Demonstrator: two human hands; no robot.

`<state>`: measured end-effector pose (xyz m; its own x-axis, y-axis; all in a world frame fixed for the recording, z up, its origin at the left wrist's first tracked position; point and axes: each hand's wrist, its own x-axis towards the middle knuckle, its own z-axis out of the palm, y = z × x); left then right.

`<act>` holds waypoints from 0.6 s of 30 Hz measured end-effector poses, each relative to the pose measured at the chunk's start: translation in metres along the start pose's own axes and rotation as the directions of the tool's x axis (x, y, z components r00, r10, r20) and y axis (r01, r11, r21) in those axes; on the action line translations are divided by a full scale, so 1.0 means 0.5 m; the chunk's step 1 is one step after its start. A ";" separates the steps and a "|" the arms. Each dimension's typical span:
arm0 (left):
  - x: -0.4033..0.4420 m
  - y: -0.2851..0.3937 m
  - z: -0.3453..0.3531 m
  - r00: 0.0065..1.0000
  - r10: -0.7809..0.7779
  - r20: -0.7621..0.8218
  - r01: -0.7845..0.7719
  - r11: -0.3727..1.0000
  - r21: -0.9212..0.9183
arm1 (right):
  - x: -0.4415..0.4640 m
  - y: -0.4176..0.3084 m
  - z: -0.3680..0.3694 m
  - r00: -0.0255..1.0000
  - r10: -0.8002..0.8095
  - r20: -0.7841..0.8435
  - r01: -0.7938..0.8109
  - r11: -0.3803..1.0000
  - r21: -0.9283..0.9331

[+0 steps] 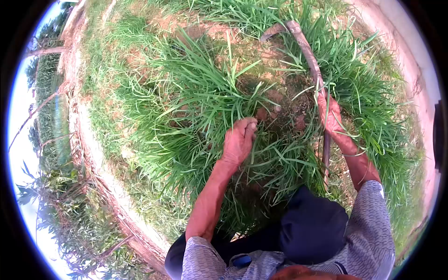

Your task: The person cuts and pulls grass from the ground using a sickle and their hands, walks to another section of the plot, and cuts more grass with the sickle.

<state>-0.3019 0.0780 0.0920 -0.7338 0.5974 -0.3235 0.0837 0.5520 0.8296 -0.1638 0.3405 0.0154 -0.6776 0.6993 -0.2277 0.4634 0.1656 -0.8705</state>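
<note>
- We are seeing the person's bare left hand (240, 140) near the middle of the scene, its fingers curling closed at the base of a leafy tuft of long, narrow green blades (205, 88)
- We are finding that the fist is hiding what lies inside it, so we are not able to tell how many blades it is holding
- We are seeing the person's bare right hand (330, 114) on the right, its fingers wrapping around a long, brown, wooden-looking tool with a curved head (305, 49)
- We are following that tool as it is stretching away from the right hand to the far side, where its head is bending leftward above the soil, while its darker near end is pointing back toward the person
- We are noticing patchy brown soil (276, 97) lying between the two hands, just beyond the left fist
- We are looking at another thick green clump (378, 107) growing just right of the tool
- We are seeing a dark navy cloth-covered knee (315, 224) resting near, between grey patterned sleeves (373, 212)
- We are viewing a pale, sunlit path (119, 196) running along the left, with leafy green bushes (70, 221) standing beyond it
</note>
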 end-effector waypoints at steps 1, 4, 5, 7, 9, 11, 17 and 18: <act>-0.008 -0.011 0.002 1.000 0.006 -0.003 -0.006 1.000 -0.004 | -0.001 0.018 0.000 0.998 0.053 0.017 -0.053 0.999 0.001; -0.020 -0.041 0.015 0.987 0.161 0.005 -0.159 0.971 0.178 | -0.021 0.005 -0.015 0.973 0.178 0.149 -0.192 0.978 0.084; -0.020 -0.041 0.021 0.987 0.160 0.003 -0.158 0.971 0.177 | -0.024 0.005 -0.020 0.916 0.353 0.193 -0.374 0.923 0.087; -0.021 -0.036 0.040 0.994 -0.027 0.107 0.017 0.996 0.091 | -0.012 0.031 -0.006 0.944 0.314 0.099 -0.313 0.949 -0.026; 0.001 -0.022 0.063 0.993 0.010 0.117 -0.013 1.000 0.025 | -0.005 0.022 -0.001 0.935 0.316 0.159 -0.322 0.947 0.013; 0.040 -0.019 0.098 0.972 0.233 0.040 -0.232 0.972 -0.028 | -0.004 0.020 -0.005 0.906 0.373 0.202 -0.382 0.924 0.008; 0.176 0.034 0.130 0.963 0.269 -0.012 -0.270 0.963 -0.017 | -0.061 0.099 -0.051 0.931 0.267 0.247 -0.302 0.946 0.119; 0.190 0.029 0.130 0.977 0.210 -0.028 -0.212 0.974 -0.075 | -0.061 0.118 -0.052 0.946 0.218 0.240 -0.241 0.968 0.075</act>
<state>-0.3266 0.1803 0.0437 -0.7183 0.6837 -0.1289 0.1864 0.3676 0.9111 -0.1009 0.3472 -0.0177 -0.6773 0.5308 -0.5094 0.5691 -0.0608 -0.8200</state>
